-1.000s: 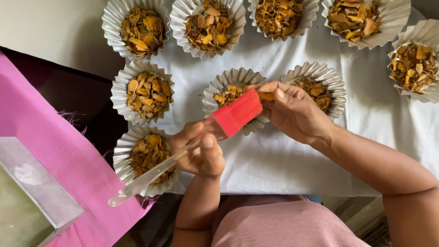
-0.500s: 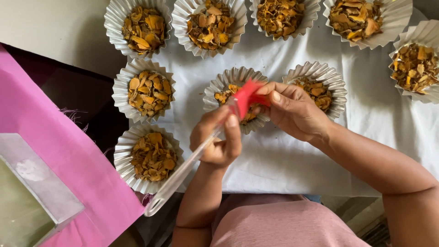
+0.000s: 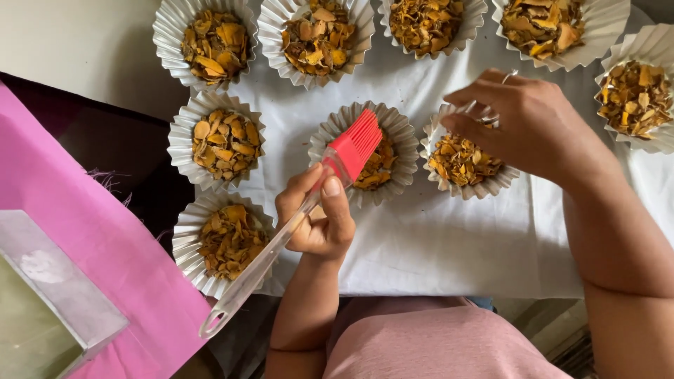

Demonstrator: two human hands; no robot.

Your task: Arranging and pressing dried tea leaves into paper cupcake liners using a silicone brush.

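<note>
My left hand [image 3: 317, 217] grips a pastry brush [image 3: 354, 145] with red silicone bristles and a clear plastic handle. The bristles rest over the middle fluted paper cup [image 3: 330, 133], which holds yellow-orange dried slices. My right hand [image 3: 523, 123] hovers over the neighbouring paper cup [image 3: 435, 172] to the right, fingers curled downward and apart, holding nothing that I can see. A ring shows on one finger.
Several more white fluted cups of dried slices stand on the white cloth [image 3: 449, 245]: a row along the top [image 3: 316, 35], two on the left [image 3: 219, 140], one at the far right [image 3: 635, 95]. A pink cloth [image 3: 105, 245] and a clear rectangular tray [image 3: 49, 295] lie at the left.
My right hand let go of the brush bristles and moved right, over the neighbouring cup. My left hand shifted up the handle, and the brush head now points up over the middle cup.
</note>
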